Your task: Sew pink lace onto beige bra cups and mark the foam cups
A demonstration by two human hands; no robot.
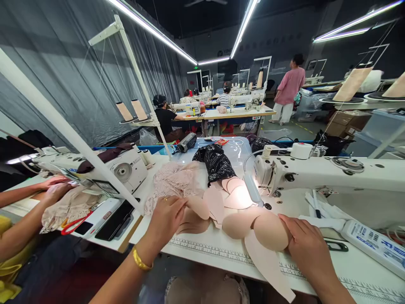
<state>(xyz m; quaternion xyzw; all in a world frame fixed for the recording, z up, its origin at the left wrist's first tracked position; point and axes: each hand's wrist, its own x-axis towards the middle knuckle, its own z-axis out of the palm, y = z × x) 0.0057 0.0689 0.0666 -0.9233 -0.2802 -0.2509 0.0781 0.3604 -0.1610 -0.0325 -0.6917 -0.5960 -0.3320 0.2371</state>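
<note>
Our left grip has its fingers drawn together at a beige pad's edge; whether it pinches we cannot tell. Lace fabric lies behind, then a black plastic bag. "YING" reads on the far wall. Our right grip is closed on a rounded cup over the surface; behind stands a sewing machine, beside it a box with blue print we can't decipher.

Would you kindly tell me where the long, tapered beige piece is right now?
In the head view, the long, tapered beige piece lies left of the right hand, beside the rounded piece that hand touches, over the ruler strip.
</note>
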